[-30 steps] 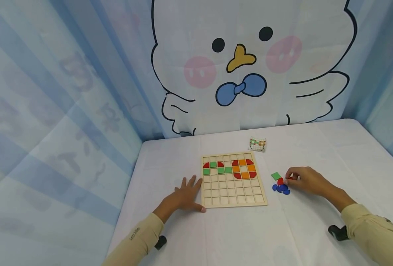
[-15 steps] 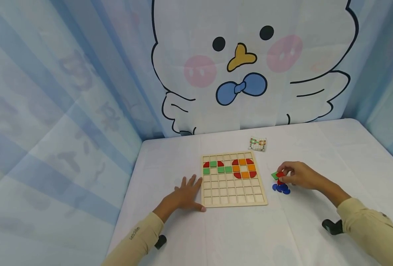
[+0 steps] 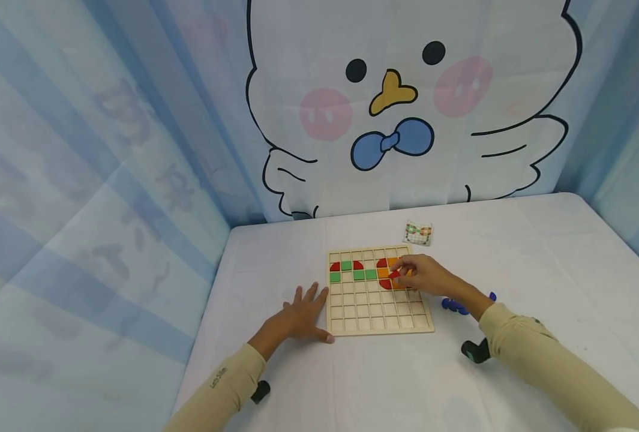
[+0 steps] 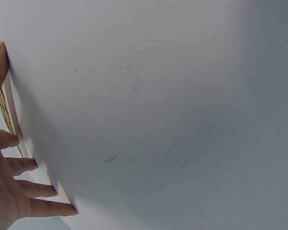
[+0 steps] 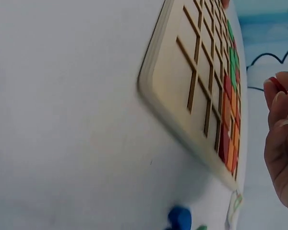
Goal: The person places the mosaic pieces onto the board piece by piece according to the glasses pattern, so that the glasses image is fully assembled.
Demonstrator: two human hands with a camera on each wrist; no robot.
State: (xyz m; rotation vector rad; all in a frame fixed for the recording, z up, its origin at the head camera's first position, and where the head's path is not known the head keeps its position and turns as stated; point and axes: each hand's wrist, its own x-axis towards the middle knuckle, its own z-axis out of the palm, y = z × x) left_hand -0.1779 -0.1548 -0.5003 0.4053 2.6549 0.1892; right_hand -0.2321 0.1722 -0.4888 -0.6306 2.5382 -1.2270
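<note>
A wooden grid board (image 3: 373,312) lies on the table, with red, green and orange pieces in its upper rows. My right hand (image 3: 427,276) is over the board's upper right part and pinches a red piece (image 3: 394,274) between thumb and fingers; the right wrist view shows this red piece (image 5: 278,85) too, held above the board (image 5: 170,81). Fingers spread, my left hand (image 3: 299,318) rests at the board's left edge, its thumb by the lower left corner. In the left wrist view the left hand (image 4: 9,187) touches the board's side (image 4: 10,100).
Blue pieces (image 3: 453,306) lie right of the board, partly behind the right forearm. A small patterned card (image 3: 418,233) lies beyond the board's upper right corner. Behind the table (image 3: 540,240) hangs a curtain (image 3: 319,180) with a cartoon figure.
My right hand took a red piece from the pile on the right and carried it left over the board. The left hand has stayed at the board's edge.
</note>
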